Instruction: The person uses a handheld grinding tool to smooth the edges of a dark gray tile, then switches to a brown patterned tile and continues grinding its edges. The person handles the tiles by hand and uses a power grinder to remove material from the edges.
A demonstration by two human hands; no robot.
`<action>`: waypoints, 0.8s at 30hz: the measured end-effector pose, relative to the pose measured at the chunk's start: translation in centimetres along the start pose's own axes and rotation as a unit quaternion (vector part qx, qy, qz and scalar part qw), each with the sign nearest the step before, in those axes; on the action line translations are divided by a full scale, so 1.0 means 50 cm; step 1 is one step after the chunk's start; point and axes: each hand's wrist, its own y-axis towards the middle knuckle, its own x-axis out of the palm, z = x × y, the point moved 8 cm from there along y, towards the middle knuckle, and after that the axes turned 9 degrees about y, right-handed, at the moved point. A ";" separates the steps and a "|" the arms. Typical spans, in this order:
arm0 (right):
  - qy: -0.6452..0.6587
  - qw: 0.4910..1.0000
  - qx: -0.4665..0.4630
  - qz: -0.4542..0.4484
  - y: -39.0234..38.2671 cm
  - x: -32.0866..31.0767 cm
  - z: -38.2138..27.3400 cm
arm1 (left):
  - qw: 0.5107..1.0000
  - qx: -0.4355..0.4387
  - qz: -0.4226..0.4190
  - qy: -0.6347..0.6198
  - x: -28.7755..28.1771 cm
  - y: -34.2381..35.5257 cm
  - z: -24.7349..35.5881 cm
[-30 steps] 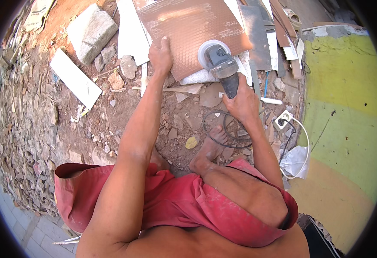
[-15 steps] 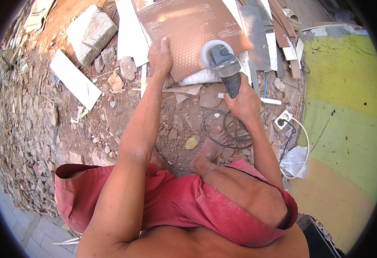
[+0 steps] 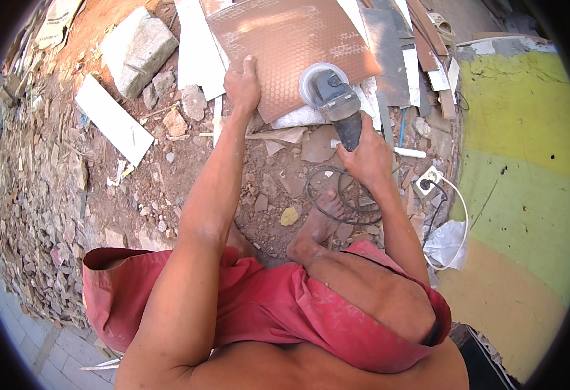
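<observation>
A reddish-brown tile (image 3: 278, 55) with a honeycomb-patterned face lies tilted over white boards ahead of me. My left hand (image 3: 242, 86) grips its left edge, thumb on the upper face and fingers hidden behind. In my right hand (image 3: 367, 155) is a dark angle grinder (image 3: 337, 107), held by its body, with a white side handle (image 3: 410, 153) sticking out to the right. The grinder's pale round disc (image 3: 309, 83) is over the tile's lower right part, touching or nearly touching it. Pale scuffed patches mark the tile's face.
A white extension socket (image 3: 428, 181) with a plugged-in black cable lies right of my right wrist. Looped cable (image 3: 343, 195) lies around my bare foot. A large stone block (image 3: 138, 53) and a white strip (image 3: 114, 121) sit left amid rubble. A green-yellow painted surface (image 3: 525, 143) borders the right.
The grinder and my right hand have shifted slightly left and down across the tile. My left hand and the tile stay in place.
</observation>
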 end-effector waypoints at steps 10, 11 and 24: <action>-0.006 1.000 -0.002 0.006 0.012 -0.005 0.011 | 1.000 -0.021 -0.021 0.000 0.004 -0.007 0.007; -0.005 1.000 -0.003 -0.003 0.011 0.000 0.006 | 1.000 -0.019 -0.015 0.001 0.005 -0.005 0.004; -0.002 1.000 -0.016 0.007 0.017 0.008 -0.009 | 1.000 -0.013 0.009 0.005 0.000 -0.003 0.000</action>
